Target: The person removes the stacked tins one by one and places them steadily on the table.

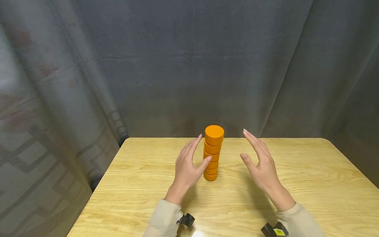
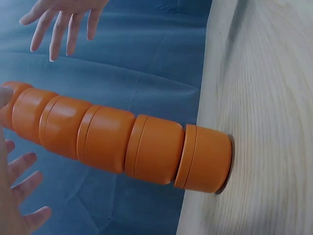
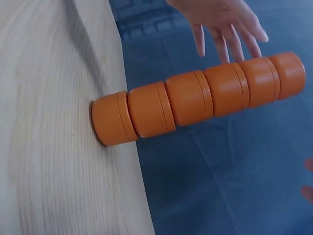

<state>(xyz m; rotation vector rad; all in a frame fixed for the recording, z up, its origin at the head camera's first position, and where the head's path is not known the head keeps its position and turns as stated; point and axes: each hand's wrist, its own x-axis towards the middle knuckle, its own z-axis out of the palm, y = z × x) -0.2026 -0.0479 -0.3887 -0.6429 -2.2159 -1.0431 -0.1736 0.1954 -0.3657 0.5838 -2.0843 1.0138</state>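
Note:
A tower of several round orange lidded containers (image 1: 214, 133) stands on the table, one on top of another. Its layers are slightly out of line, as the left wrist view of the containers (image 2: 105, 139) makes plain. My left hand (image 1: 188, 166) is just left of the tower with fingers extended and thumb apart; whether it touches is hard to tell from the head view. In the right wrist view a gap shows beside parts of that left hand (image 3: 225, 19). To the right of the tower, clear of it, my right hand (image 1: 263, 168) is held up with nothing in it.
The pale wooden table (image 1: 133, 197) has its far edge a little behind the tower. A grey curtain (image 1: 189, 65) hangs behind, and a patterned one (image 1: 44, 131) at the left. Dark wrist cameras (image 1: 186, 220) are on both sleeves.

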